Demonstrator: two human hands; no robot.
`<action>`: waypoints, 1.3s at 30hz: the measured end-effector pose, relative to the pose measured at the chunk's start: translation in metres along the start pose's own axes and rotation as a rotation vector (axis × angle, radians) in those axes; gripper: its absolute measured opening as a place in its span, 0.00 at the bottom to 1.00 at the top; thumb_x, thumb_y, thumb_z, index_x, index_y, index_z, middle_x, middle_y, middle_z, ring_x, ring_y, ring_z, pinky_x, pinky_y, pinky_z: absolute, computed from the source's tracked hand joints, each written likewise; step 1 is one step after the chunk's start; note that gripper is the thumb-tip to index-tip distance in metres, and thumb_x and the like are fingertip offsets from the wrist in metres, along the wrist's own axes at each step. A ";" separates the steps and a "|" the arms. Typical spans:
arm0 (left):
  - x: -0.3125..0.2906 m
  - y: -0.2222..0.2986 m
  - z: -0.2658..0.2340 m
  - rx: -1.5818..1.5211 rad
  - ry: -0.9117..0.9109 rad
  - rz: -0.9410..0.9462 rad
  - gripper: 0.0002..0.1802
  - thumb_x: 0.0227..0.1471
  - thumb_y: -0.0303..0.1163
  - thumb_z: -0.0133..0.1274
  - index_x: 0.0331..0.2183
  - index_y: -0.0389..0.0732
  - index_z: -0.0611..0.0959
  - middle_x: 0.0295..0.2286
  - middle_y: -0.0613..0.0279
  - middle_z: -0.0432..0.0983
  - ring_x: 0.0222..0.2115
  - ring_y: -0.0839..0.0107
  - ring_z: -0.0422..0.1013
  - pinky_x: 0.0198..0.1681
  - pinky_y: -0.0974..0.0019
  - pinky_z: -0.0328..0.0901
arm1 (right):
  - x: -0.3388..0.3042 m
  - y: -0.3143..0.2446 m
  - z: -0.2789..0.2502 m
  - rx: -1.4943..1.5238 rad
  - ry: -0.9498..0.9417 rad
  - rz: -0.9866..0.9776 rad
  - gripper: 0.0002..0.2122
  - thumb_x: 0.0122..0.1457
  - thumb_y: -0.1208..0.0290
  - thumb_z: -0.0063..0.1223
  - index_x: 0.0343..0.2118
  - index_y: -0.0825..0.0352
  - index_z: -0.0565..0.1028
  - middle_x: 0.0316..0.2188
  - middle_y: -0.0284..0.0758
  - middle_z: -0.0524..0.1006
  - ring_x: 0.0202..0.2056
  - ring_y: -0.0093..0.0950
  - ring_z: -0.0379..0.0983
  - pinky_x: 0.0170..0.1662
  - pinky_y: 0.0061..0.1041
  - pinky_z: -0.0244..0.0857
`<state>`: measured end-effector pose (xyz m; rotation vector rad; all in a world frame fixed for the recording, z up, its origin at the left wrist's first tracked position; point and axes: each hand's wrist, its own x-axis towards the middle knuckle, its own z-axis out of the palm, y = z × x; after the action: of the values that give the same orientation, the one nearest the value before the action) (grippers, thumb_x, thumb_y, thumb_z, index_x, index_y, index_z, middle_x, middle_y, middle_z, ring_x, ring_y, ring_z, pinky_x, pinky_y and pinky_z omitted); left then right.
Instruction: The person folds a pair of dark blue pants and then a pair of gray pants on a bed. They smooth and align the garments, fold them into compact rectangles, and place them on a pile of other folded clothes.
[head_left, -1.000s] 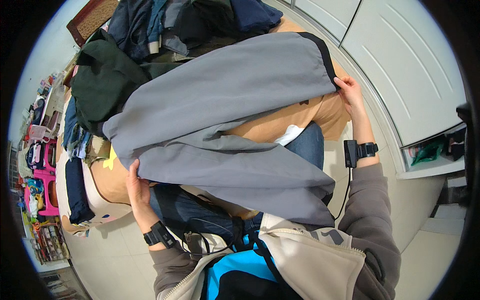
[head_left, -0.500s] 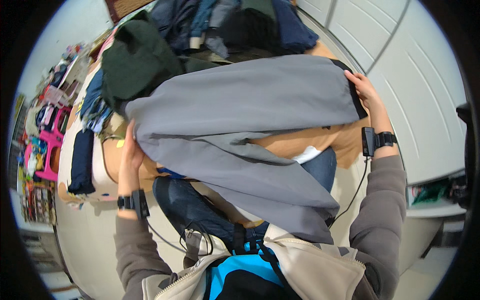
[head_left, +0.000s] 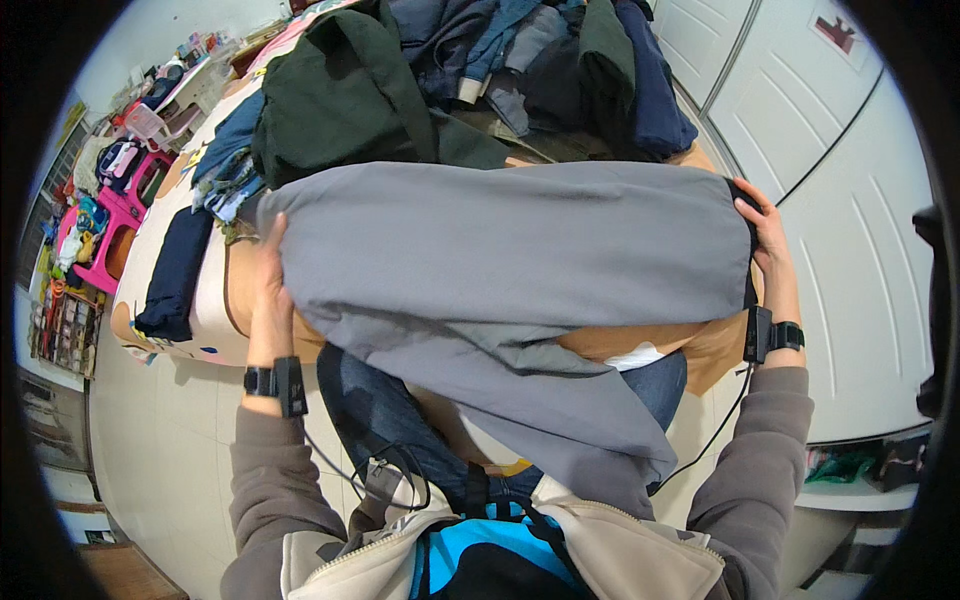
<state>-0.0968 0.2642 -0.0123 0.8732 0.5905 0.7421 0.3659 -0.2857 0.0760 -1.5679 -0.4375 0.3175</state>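
Note:
A pair of grey trousers (head_left: 520,240) lies stretched sideways before me, across the bed's edge and my knees. One leg runs straight to the right and ends in a black edge; the other slants down over my lap toward the lower right. My left hand (head_left: 270,270), slightly blurred, grips the left end, its fingers partly hidden by the cloth. At the opposite end my right hand (head_left: 765,230) is closed on the black edge, fingers over the top. Just beyond the trousers rests a dark green garment (head_left: 330,95).
A heap of dark clothes (head_left: 545,75) covers the bed's far side. Folded navy cloth (head_left: 175,275) lies at the bed's left edge, near blue denim (head_left: 228,150). White cabinet doors (head_left: 840,230) stand close on the right. Pink stools (head_left: 120,225) holding things stand at left.
The right leg of the trousers now lies flatter and wider, its near edge lower. Both hands still hold the ends. The view has shifted, showing more of the clothes heap.

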 end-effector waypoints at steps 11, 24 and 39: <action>-0.010 -0.018 -0.032 0.446 0.196 0.198 0.32 0.46 0.36 0.65 0.49 0.31 0.71 0.43 0.49 0.73 0.43 0.61 0.71 0.47 0.61 0.67 | 0.059 0.078 0.022 -0.680 0.196 -0.144 0.24 0.52 0.70 0.62 0.53 0.65 0.72 0.46 0.43 0.77 0.45 0.34 0.75 0.49 0.29 0.66; -0.158 -0.043 0.150 1.187 -0.902 0.966 0.10 0.46 0.26 0.62 0.33 0.39 0.79 0.31 0.58 0.76 0.33 0.62 0.73 0.36 0.64 0.69 | -0.103 0.031 0.028 -0.737 0.232 -0.386 0.20 0.54 0.67 0.63 0.48 0.69 0.72 0.45 0.39 0.75 0.42 0.26 0.72 0.46 0.27 0.67; -0.166 -0.101 0.195 1.517 -0.666 0.930 0.22 0.40 0.38 0.67 0.33 0.36 0.75 0.32 0.55 0.69 0.36 0.56 0.67 0.38 0.60 0.67 | -0.091 0.033 -0.016 -0.631 0.055 0.168 0.18 0.53 0.59 0.65 0.38 0.69 0.78 0.27 0.28 0.74 0.30 0.18 0.67 0.34 0.18 0.61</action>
<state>-0.0239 0.0025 0.0302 2.7827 -0.0148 0.6487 0.2957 -0.3418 0.0383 -2.2315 -0.3825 0.2770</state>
